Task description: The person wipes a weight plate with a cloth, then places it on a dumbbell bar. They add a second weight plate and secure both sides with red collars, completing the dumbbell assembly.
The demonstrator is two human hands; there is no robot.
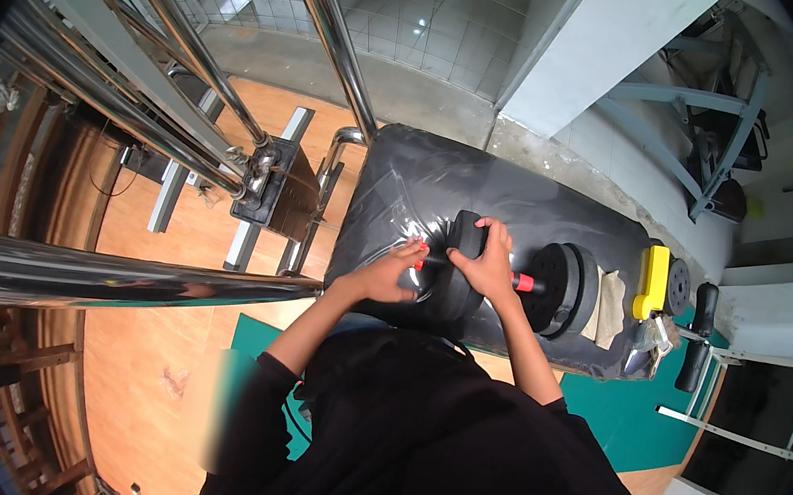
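A dumbbell with black weight plates lies lengthwise on the black padded bench (415,167) in front of me. My left hand (386,274) is at its left end, fingers curled about a red dumbbell nut (422,256); the thumb is lower and a little apart. My right hand (487,266) grips the left weight plate (465,231) from above, thumb on one side and fingers over the rim. Red also shows on the bar (523,282) between the plates. The right weight plates (558,290) rest on the bench, touched by neither hand.
Right of the dumbbell lie a beige cloth (609,311), a yellow object (652,282) and a clear plastic bag (657,336). Chrome posts (327,39) and a weight stack (287,191) stand at left. A white pillar (593,65) rises behind the bench; green mat (626,425) covers floor at right.
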